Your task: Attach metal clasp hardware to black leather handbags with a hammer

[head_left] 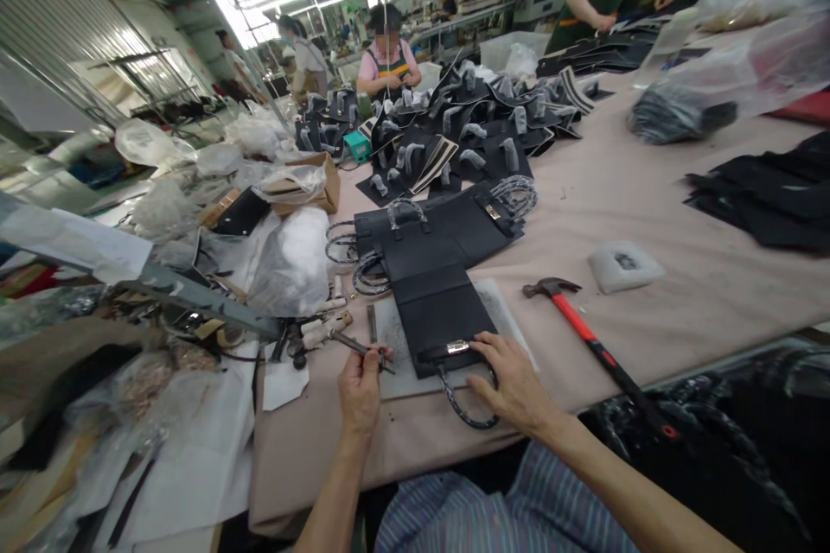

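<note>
My left hand (pixel 361 384) is closed around a thin metal punch-like rod (pixel 354 344), held at a slant left of the work. A black leather bag panel (pixel 444 311) lies on a pale slab (pixel 515 324). Near its front edge sit a shiny metal clasp (pixel 457 346) and a wrapped looped handle (pixel 463 410). My right hand (pixel 512 380) rests on the panel's right front corner beside the clasp, fingers spread. A claw hammer (pixel 584 328) with a red and black handle lies to the right, apart from both hands.
More black bag panels with wrapped handles (pixel 473 130) are heaped farther back. A white block (pixel 626 266) lies right of the hammer; black pieces (pixel 771 190) lie at far right. Plastic bags (pixel 291 263) and a metal post (pixel 194 298) stand left. Co-workers (pixel 389 60) work behind.
</note>
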Motion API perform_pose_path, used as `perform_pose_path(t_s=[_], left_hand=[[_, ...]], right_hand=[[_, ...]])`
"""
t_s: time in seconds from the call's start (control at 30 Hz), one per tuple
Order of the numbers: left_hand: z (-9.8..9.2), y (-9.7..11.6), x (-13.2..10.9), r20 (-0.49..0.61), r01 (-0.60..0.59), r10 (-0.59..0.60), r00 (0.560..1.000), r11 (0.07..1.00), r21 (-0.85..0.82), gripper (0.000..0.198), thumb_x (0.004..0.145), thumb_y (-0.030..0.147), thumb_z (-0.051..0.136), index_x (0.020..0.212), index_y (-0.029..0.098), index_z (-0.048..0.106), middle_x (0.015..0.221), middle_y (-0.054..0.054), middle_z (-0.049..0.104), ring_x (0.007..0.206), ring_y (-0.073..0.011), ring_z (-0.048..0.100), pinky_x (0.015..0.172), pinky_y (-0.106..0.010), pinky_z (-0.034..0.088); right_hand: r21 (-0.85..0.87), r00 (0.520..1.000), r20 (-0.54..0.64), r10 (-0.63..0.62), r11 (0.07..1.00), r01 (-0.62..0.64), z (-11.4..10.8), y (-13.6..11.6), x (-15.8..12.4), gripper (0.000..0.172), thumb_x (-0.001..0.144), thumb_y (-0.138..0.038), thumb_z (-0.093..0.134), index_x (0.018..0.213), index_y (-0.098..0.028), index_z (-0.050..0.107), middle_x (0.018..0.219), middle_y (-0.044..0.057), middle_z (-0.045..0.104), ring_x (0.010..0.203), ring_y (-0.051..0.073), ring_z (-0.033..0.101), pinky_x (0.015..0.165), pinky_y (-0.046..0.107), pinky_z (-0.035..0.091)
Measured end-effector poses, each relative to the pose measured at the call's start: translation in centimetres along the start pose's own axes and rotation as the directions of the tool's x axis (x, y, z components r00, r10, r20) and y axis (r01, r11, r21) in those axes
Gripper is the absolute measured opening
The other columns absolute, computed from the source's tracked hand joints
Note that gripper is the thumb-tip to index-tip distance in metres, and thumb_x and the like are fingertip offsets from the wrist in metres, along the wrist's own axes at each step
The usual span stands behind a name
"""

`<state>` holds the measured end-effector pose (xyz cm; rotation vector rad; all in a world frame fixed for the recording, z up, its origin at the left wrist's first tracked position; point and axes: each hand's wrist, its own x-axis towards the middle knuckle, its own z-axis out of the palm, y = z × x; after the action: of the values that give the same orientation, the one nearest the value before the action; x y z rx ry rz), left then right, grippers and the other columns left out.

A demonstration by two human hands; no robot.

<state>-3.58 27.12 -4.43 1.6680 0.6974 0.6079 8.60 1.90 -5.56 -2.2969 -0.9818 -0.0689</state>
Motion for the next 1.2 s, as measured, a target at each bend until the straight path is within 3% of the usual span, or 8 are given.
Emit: perform_pose_path(t_s=[0.17,0.33,0.53,0.73,0.9,1.03,1.1,1.2], left_hand=[[-2.5,0.0,-1.5,-0.049,-0.031,0.062,0.997,0.874,0.485,0.039,0.092,0.051,0.055,0.069,0.020,0.061,0.060,0.000,0.063,0.060,-0.0169,0.059,0.060,-0.025,0.042],[-7.1,0.3,-0.8,-0.132,0.114,-0.002,0.991,0.517,0.849,0.034,0.095,0.040,0.052,0.069,0.021,0.060,0.066,-0.005,0.067,0.065,-0.0207,0.063,0.061,-0.027,0.038],[-9.6,0.8,0.3,-0.091,0.121,-0.142,0.986,0.217,0.969,0.033,0.097,0.039,0.050,0.089,0.015,0.071,0.084,-0.016,0.075,0.083,-0.0299,0.072,0.070,-0.033,0.045],[-8.5,0.1,0.2,-0.022,0.021,0.025,0.999,0.070,0.997,0.031,0.096,0.035,0.055,0.100,0.009,0.070,0.095,-0.019,0.070,0.090,-0.0313,0.070,0.075,-0.036,0.050],[-6.1,0.6,1.1,0.103,-0.122,0.096,0.990,0.212,0.970,0.022,0.097,0.023,0.051,0.096,0.015,0.071,0.098,-0.013,0.071,0.092,-0.0271,0.068,0.080,-0.036,0.049],[-2.8,1.4,1.2,0.225,-0.244,0.099,0.969,0.493,0.835,0.017,0.096,0.019,0.053,0.095,0.019,0.070,0.094,-0.007,0.072,0.089,-0.0225,0.068,0.077,-0.032,0.050],[-0.7,1.8,0.7,0.296,-0.349,0.189,0.936,0.603,0.718,0.015,0.097,0.019,0.054,0.098,0.020,0.069,0.097,-0.007,0.072,0.092,-0.0226,0.068,0.081,-0.033,0.050],[2.6,2.5,-0.4,0.431,-0.541,0.330,0.840,0.568,0.620,0.012,0.097,0.021,0.057,0.104,0.021,0.067,0.108,-0.008,0.071,0.102,-0.0253,0.065,0.090,-0.038,0.047]], right_hand=[[-0.058,0.999,-0.004,0.036,0.998,-0.036,-0.4,0.8,0.8,0.033,0.090,-0.031,0.058,0.120,-0.018,0.065,0.128,0.016,0.063,0.119,0.033,0.058,0.101,0.053,0.047],[-0.134,1.000,-0.006,0.023,0.991,-0.023,0.4,2.6,1.4,0.030,0.091,-0.037,0.056,0.110,-0.017,0.068,0.122,0.016,0.067,0.112,0.033,0.062,0.098,0.052,0.049],[-0.182,1.000,-0.008,-0.023,0.983,0.022,1.6,3.7,1.5,0.034,0.091,-0.041,0.054,0.108,-0.015,0.068,0.119,0.018,0.067,0.107,0.035,0.063,0.094,0.052,0.051],[-0.174,0.999,-0.001,-0.037,0.984,0.037,1.1,3.3,1.4,0.032,0.092,-0.037,0.053,0.109,-0.013,0.067,0.120,0.018,0.066,0.107,0.034,0.062,0.094,0.050,0.050],[-0.156,0.998,0.054,-0.008,0.988,0.016,0.6,2.9,2.0,0.029,0.092,-0.032,0.055,0.111,-0.014,0.067,0.118,0.016,0.066,0.106,0.032,0.062,0.094,0.049,0.051],[-0.152,0.995,0.098,0.020,0.988,-0.005,-0.2,2.1,2.7,0.026,0.090,-0.026,0.059,0.112,-0.015,0.066,0.113,0.014,0.065,0.100,0.030,0.060,0.092,0.047,0.051],[-0.144,0.993,0.112,0.031,0.989,-0.014,-0.7,1.5,2.9,0.025,0.088,-0.024,0.062,0.111,-0.016,0.066,0.111,0.013,0.064,0.100,0.029,0.060,0.091,0.045,0.051],[-0.143,0.990,0.129,0.048,0.989,-0.029,-1.5,0.7,3.0,0.027,0.085,-0.026,0.068,0.110,-0.016,0.066,0.110,0.012,0.062,0.101,0.029,0.058,0.090,0.044,0.051]])
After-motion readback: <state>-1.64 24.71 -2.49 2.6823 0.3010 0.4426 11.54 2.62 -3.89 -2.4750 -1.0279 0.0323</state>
